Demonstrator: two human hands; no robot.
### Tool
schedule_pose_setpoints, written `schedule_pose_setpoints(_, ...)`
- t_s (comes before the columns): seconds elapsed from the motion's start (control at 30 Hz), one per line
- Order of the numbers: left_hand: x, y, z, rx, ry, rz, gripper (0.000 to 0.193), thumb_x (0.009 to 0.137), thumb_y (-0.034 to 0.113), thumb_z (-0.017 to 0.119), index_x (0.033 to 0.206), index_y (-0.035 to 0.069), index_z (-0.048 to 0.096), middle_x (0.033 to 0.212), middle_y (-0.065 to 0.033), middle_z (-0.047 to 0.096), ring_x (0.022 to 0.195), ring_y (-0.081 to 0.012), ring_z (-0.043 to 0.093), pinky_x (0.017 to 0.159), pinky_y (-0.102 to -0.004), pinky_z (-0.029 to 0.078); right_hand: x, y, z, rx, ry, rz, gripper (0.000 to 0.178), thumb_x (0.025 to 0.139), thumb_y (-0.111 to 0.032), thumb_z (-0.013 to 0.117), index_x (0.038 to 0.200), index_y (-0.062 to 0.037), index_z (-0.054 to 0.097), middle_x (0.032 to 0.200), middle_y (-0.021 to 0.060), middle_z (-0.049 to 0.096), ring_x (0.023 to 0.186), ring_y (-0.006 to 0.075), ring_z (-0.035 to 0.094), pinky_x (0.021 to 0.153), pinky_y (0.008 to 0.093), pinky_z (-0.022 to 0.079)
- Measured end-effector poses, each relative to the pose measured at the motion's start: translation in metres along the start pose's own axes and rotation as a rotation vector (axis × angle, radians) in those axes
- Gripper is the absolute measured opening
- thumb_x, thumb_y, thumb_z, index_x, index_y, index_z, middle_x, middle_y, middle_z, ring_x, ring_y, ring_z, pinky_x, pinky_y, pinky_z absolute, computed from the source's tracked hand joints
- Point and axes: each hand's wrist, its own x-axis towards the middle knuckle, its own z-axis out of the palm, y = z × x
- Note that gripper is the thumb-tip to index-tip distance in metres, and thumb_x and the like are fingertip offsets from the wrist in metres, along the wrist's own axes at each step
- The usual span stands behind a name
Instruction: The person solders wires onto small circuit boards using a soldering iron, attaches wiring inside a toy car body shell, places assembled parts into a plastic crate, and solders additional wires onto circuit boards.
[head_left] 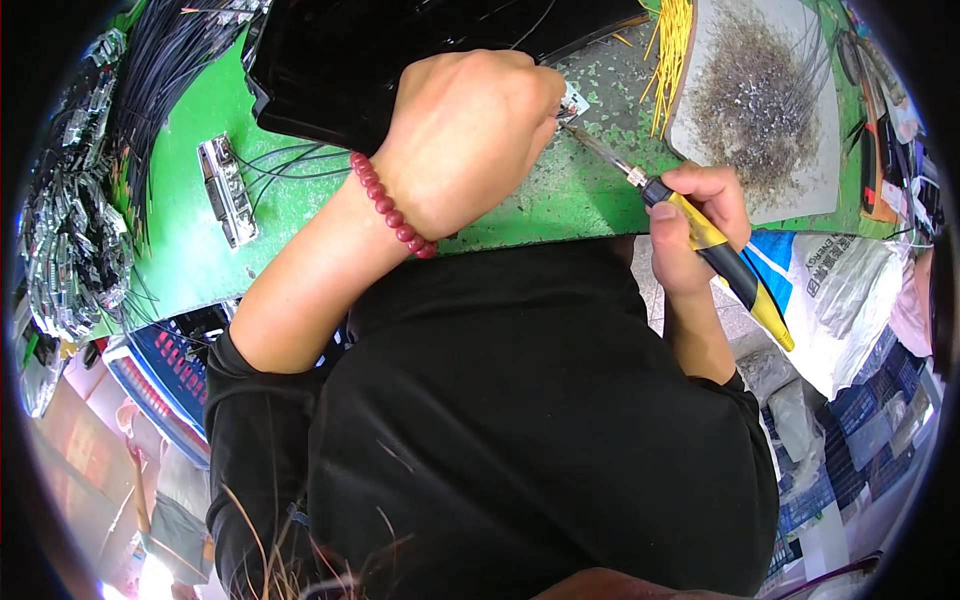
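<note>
My right hand [700,222] is wrapped round the yellow-and-black handle of a soldering iron [740,270]. The iron's metal tip points up and left, ending close to the fingertips of my left hand [478,140]. That hand is curled closed, back upward, above the green bench [300,215]. Beside its fingertips shows the edge of a small pale piece with dark specks [572,103]; the fingers hide the rest and the grip on it. Black wires [300,165] run from a chrome-coloured part [228,190] on the left toward my left wrist.
A glossy black panel [320,70] lies beyond my left hand. Yellow wires [672,60] lie beside a pale board [700,150] covered in dark debris. Bundles of black wires [170,90] and shiny strips [75,220] fill the left side. Hand tools [880,130] stand at far right.
</note>
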Motion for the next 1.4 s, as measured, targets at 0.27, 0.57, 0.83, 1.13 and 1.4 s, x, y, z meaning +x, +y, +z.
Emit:
schedule_pose_setpoints(0.27,-0.001,0.000,0.000,0.018,0.007,0.012,0.009,0.077,0.011,0.063,0.072,0.005,0.060,0.073,-0.0091,0.061,0.072,-0.0310,0.062,0.061,-0.0405,0.049,-0.003,0.012,-0.002,0.165,0.090,-0.144,0.023,0.081,-0.011,0.069,0.093,0.0007,0.053,0.078,0.0064,0.055,0.066,0.0083,0.046,0.058,0.0227,0.036)
schedule_pose_setpoints(0.57,-0.001,0.000,0.003,0.046,0.030,0.043,0.009,0.077,0.010,0.063,0.072,0.005,0.059,0.072,-0.0087,0.060,0.070,-0.0302,0.061,0.061,-0.0399,0.049,-0.003,0.012,-0.001,0.109,0.096,-0.113,0.026,0.082,-0.017,0.070,0.091,0.0013,0.054,0.077,0.0044,0.054,0.063,0.0076,0.044,0.057,0.0225,0.035)
schedule_pose_setpoints(0.83,-0.003,-0.001,0.007,0.053,0.087,0.089,0.011,0.077,0.010,0.064,0.071,0.005,0.058,0.071,-0.0089,0.059,0.070,-0.0298,0.061,0.062,-0.0393,0.049,-0.004,0.012,-0.002,0.103,0.086,-0.084,0.025,0.081,-0.016,0.069,0.091,0.0012,0.054,0.077,0.0043,0.055,0.065,0.0071,0.045,0.059,0.0220,0.036)
schedule_pose_setpoints(1.13,-0.003,0.000,0.010,0.086,0.115,0.098,0.010,0.077,0.011,0.064,0.072,0.006,0.058,0.070,-0.0083,0.059,0.069,-0.0287,0.061,0.063,-0.0382,0.050,-0.004,0.013,-0.004,0.092,0.071,-0.084,0.025,0.081,-0.017,0.069,0.092,0.0011,0.055,0.080,0.0050,0.056,0.067,0.0077,0.047,0.061,0.0221,0.038)
schedule_pose_setpoints(1.4,-0.003,0.000,0.006,0.060,0.079,0.041,0.009,0.079,0.012,0.063,0.074,0.006,0.060,0.073,-0.0088,0.062,0.072,-0.0296,0.063,0.062,-0.0390,0.050,-0.003,0.010,-0.001,0.127,0.090,-0.051,0.026,0.082,-0.017,0.070,0.092,0.0007,0.054,0.078,0.0031,0.056,0.066,0.0063,0.046,0.060,0.0214,0.037)
